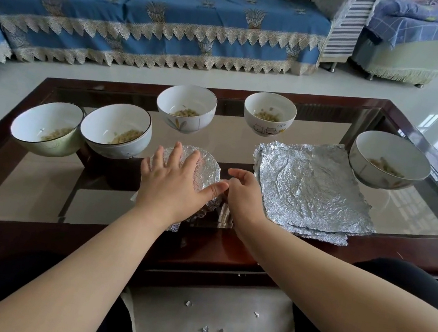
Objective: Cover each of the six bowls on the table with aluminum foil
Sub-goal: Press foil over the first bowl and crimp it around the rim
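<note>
- I see bare glass table (pixel 98 204) near-left; foil sheets (pixel 313 191) crowd the right.
- Foil-covered bowl (pixel 198 162) sits centre-near, crinkled.
- Left hand (pixel 172 184) presses flat on top; right hand (pixel 242 195) fingers curl at its side, grip unclear.

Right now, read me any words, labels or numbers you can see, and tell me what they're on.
Small dark marks beside the cartoon drawings on the far white bowl: too small and blurred to read.
Nothing readable on the other bowls, the foil sheets, the table or the sofa cover.

Both forearms are bare, sleeveless; dark trousers (pixel 408 282) cover the knees.
</note>
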The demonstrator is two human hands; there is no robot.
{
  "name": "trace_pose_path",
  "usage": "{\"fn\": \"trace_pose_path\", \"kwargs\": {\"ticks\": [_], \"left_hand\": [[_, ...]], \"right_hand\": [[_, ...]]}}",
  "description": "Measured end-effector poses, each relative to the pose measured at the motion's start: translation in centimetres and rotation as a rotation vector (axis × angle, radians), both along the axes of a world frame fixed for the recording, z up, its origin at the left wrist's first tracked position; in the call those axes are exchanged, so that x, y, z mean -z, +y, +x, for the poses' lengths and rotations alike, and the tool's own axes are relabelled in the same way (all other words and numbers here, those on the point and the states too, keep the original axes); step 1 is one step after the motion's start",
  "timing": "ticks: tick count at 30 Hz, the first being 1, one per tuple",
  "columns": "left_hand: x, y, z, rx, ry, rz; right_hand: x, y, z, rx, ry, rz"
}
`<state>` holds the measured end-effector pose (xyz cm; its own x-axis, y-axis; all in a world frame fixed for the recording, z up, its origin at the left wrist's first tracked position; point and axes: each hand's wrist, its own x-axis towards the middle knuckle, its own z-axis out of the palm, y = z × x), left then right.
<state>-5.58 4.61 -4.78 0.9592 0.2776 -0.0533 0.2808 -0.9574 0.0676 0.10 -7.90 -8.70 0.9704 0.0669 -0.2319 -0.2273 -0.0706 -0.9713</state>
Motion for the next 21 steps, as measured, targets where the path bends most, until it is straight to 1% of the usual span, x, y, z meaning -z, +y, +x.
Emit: {"fn": "trace_pose_path", "kwargs": {"ticks": [3, 7, 10, 14, 17, 19, 21], "left_hand": [[-0.1, -0.5, 0.1, -0.036, -0.006, 0.0], [-0.5, -1.2, 0.2, -0.108, 0.018, -0.057], [-1.1, -1.0, 0.4, -0.138, 0.058, -0.132], [-1.6, -0.1, 0.2, -0.151, 0.096, -0.187], [-1.6, 0.3, -0.7, -0.142, 0.109, -0.129], [-1.4, 0.2, -1.3, -0.123, 0.094, -0.021], [-1.1, 0.0, -1.6, -0.111, 0.074, 0.07]], "right_hand": [[-0.5, -0.8, -1.3, -0.061, -0.099, 0.005], [-0.3, -0.9, -2.1, -0.207, -0.175, -0.086], [0.0, -0.7, -1.9, -0.244, -0.173, -0.078], [0.0, -0.3, -0.8, -0.292, -0.097, -0.048], [-0.3, -0.2, 0.1, -0.349, -0.013, -0.009], [-0.4, -0.3, 0.5, -0.371, 0.037, 0.023], [-0.5, -0.4, 0.8, -0.367, 0.095, 0.125]]}}
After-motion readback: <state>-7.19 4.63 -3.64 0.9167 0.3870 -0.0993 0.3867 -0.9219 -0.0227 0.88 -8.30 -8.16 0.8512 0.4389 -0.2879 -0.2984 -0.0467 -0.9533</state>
